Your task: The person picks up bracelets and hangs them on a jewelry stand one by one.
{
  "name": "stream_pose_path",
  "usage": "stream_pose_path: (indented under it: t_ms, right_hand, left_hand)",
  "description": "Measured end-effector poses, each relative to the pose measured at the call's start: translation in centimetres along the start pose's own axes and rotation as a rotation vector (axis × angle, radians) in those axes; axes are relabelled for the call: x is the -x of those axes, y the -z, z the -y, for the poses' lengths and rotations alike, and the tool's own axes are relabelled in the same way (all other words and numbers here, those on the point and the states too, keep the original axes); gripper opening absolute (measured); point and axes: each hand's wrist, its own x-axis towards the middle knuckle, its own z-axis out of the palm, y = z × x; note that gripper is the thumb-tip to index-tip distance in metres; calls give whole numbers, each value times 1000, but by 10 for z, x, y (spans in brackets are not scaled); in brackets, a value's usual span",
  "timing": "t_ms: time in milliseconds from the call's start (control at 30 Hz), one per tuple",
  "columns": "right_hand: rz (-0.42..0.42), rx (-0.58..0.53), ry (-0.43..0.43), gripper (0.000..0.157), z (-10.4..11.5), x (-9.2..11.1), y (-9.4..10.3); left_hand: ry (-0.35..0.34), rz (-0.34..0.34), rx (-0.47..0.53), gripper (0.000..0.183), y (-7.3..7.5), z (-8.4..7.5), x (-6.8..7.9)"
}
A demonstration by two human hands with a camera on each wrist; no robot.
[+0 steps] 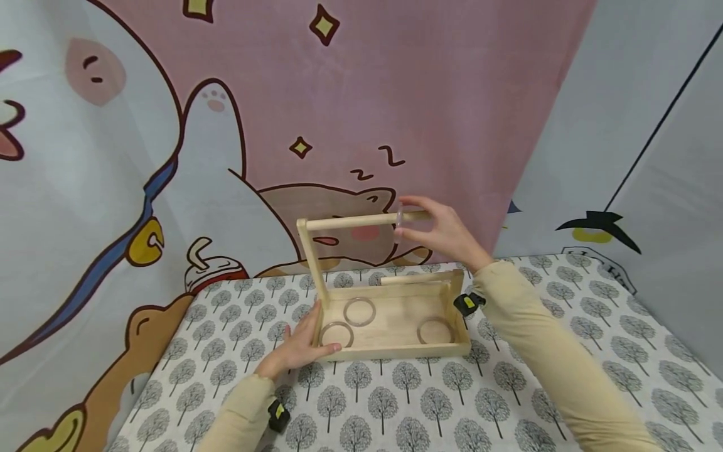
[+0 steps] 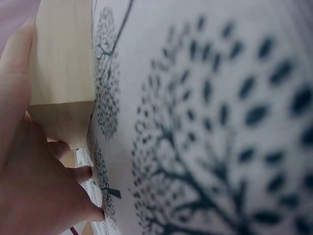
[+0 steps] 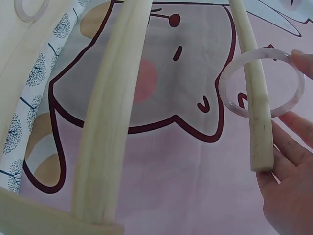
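Note:
A pale wooden display stand (image 1: 395,352) has a shallow tray base, a left post and an upper rod (image 1: 350,221) whose right end is free. My right hand (image 1: 447,231) pinches a translucent bangle (image 3: 224,88) between thumb and fingers. The bangle encircles the upper rod near its free end, as the right wrist view shows. At the tray's left front corner, my left hand (image 1: 299,342) grips the wood, thumb over the front rim and fingers along the side. Inside the tray lie three bangles, one at the right (image 1: 435,318) and two at the left.
A shorter, lower rod (image 1: 420,278) runs along the back of the tray from the right post (image 1: 456,281). Beneath the stand is a tree-print tablecloth (image 1: 407,402). Behind it hangs a cartoon-print backdrop (image 1: 452,94).

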Motion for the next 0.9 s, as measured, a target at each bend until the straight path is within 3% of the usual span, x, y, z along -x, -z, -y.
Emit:
stream_pose_path:
  t_ms: [200,533,733,900]
  right_hand:
    - [21,44,22,64,6,-4,-6]
    - [7,214,148,64,12,-11,-20]
    - [16,235,198,64,19,-16,-36]
    - [23,247,192,65,24,-20,-47]
  left_hand:
    - [1,3,5,110,0,-1,0]
    - [-10,19,6,111,6,-4,-3]
    - [12,27,11,111,7,-4,1]
    - [1,20,17,110,6,-6,1]
